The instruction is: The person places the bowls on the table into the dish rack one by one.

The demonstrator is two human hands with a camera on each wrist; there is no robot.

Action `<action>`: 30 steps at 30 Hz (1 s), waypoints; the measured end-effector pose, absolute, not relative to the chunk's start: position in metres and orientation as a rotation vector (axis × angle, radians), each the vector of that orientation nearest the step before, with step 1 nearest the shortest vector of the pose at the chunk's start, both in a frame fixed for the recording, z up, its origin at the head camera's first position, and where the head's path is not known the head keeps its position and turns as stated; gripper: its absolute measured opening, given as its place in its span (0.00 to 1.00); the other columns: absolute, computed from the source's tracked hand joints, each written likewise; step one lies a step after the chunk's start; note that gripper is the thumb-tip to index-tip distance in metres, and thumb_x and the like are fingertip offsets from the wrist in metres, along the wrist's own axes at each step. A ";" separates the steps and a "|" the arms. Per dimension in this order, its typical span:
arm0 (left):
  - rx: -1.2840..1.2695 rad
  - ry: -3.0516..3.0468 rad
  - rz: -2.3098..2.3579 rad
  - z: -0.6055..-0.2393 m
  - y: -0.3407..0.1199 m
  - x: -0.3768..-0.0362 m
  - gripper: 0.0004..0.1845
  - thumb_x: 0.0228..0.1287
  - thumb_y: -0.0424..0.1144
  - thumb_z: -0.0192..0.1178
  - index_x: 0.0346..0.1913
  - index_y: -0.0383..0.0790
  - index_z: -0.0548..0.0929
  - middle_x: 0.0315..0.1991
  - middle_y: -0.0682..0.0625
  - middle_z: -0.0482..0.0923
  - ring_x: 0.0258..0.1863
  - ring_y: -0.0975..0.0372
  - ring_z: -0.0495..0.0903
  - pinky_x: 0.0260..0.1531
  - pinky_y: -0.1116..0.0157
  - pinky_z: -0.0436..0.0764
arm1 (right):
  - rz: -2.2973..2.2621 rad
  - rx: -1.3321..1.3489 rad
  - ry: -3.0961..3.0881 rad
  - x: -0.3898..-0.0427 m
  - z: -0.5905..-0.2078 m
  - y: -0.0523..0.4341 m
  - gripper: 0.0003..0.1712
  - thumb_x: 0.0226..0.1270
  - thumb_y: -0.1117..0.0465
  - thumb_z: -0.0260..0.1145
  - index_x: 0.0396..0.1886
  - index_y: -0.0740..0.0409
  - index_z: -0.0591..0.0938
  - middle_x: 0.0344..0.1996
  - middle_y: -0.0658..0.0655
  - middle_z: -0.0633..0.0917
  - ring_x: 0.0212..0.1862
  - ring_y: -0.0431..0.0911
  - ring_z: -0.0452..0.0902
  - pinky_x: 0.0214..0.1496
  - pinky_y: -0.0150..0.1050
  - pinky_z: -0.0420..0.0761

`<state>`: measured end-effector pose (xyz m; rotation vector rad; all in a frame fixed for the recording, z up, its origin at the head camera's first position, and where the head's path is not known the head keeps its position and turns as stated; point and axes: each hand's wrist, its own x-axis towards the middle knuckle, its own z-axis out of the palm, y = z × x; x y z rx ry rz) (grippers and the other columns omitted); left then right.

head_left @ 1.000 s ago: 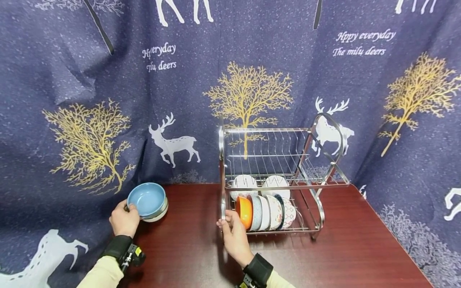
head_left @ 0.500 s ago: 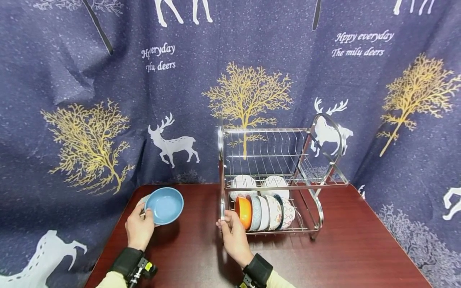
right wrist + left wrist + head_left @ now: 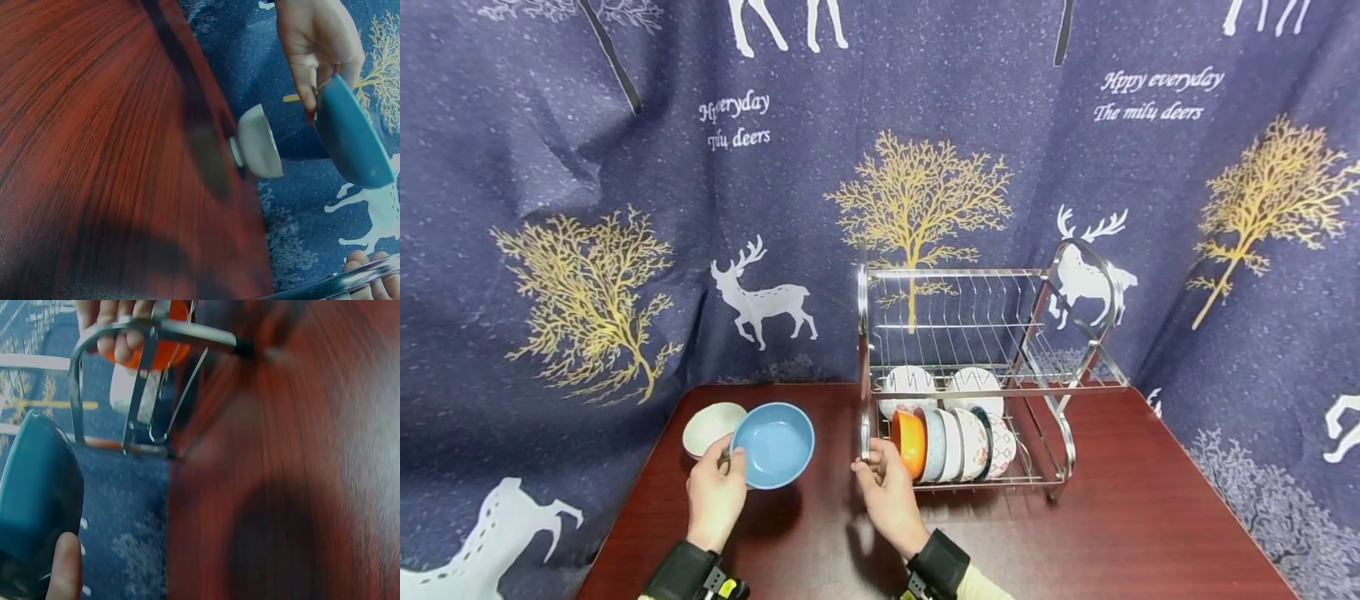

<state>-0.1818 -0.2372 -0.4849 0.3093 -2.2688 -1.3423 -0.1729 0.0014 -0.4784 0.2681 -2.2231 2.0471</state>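
A blue bowl [image 3: 772, 446] is pinched at its left rim by my left hand [image 3: 717, 496], held up off the table with its inside facing the head camera. The right wrist view shows the blue bowl [image 3: 353, 137] from the side, thumb and fingers at its rim. Behind and left of it, a white bowl [image 3: 707, 429] stands upright on the table. My right hand [image 3: 889, 496] grips the front left post of the metal dish rack [image 3: 864, 417]. In the left wrist view its fingers [image 3: 128, 340] curl round the rack's frame.
On the rack's lower tier stand an orange bowl [image 3: 910, 442], a patterned bowl [image 3: 972, 442] and several others in a row on edge. Two white bowls [image 3: 908, 387] sit behind them. A dark blue printed curtain [image 3: 775, 208] hangs along the back of the brown table [image 3: 1120, 508].
My left hand has lifted the blue bowl off the white bowl and carried it right, toward the rack. The white bowl is now uncovered. My right hand stays on the rack post.
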 end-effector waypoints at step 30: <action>0.004 -2.153 -1.671 -0.470 -0.173 -0.145 0.16 0.65 0.24 0.56 0.54 0.36 0.79 0.51 0.42 0.80 0.47 0.56 0.81 0.41 0.73 0.80 | 2.104 0.451 -2.035 -0.159 -0.489 0.015 0.16 0.70 0.67 0.58 0.55 0.69 0.75 0.58 0.68 0.76 0.55 0.53 0.76 0.56 0.33 0.75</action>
